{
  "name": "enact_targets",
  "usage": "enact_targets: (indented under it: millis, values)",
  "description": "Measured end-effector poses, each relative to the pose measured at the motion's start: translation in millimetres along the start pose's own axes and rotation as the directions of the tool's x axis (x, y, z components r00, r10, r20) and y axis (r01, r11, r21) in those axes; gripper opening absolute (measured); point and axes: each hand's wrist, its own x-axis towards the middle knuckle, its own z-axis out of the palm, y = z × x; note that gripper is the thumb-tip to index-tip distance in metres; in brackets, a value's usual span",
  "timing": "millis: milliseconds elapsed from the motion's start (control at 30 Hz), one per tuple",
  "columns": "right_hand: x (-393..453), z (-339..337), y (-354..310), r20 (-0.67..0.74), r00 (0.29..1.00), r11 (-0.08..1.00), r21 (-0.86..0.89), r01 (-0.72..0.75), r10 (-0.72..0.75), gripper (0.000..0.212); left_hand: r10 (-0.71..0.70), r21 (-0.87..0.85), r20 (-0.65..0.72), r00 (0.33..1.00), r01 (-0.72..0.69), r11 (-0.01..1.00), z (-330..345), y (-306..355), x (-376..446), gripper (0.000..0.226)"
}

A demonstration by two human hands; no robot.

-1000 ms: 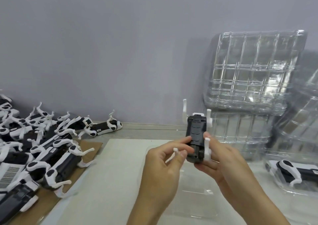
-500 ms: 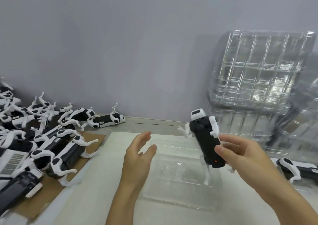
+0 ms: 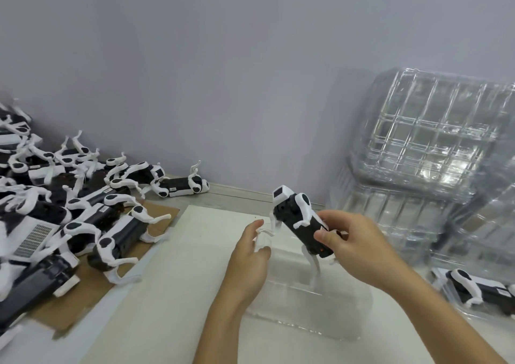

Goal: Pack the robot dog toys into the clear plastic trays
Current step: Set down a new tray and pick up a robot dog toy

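The right hand (image 3: pixel 354 245) grips a toy dog (image 3: pixel 302 221) tilted just above the clear tray (image 3: pixel 309 302); the left hand (image 3: pixel 250 255), fingers loosely spread, touches a front leg. The thin legs may snag the tray's rim

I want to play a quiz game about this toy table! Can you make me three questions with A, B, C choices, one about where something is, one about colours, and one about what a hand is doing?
1. Where is the big pile of loose robot dog toys?
A. far left
B. far right
C. on the tall tray stack

2. What colours is the held robot dog toy?
A. red and yellow
B. black and white
C. all green

3. What is the right hand doing?
A. resting flat
B. pointing at the wall
C. gripping the toy

Answers:
1 A, the pile of loose robot dog toys covers the left.
2 B, the black and white robot dog toy shows those colours.
3 C, the right hand has its fingers curled round the toy, above the clear plastic tray.
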Motion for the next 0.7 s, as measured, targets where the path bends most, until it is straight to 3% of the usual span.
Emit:
enact_targets:
  millis: [500, 633, 700]
  values:
    - [6, -12, 19, 0.141, 0.989, 0.923, -0.37, 0.101, -0.052, 0.032, 0.005, 0.023, -0.017, 1.0, -0.005, 1.0, 2, -4, 2, 0.054]
    - [6, -15, 17, 0.19, 0.98, 0.905, -0.405, 0.132, -0.058, 0.007, 0.005, 0.014, -0.015, 1.0, -0.005, 1.0, 2, -4, 2, 0.052]
    - [5, -11, 15, 0.207, 0.977, 0.893, -0.427, 0.142, -0.057, 0.004, 0.004, 0.018, -0.014, 1.0, -0.004, 1.0, 2, -4, 2, 0.053]
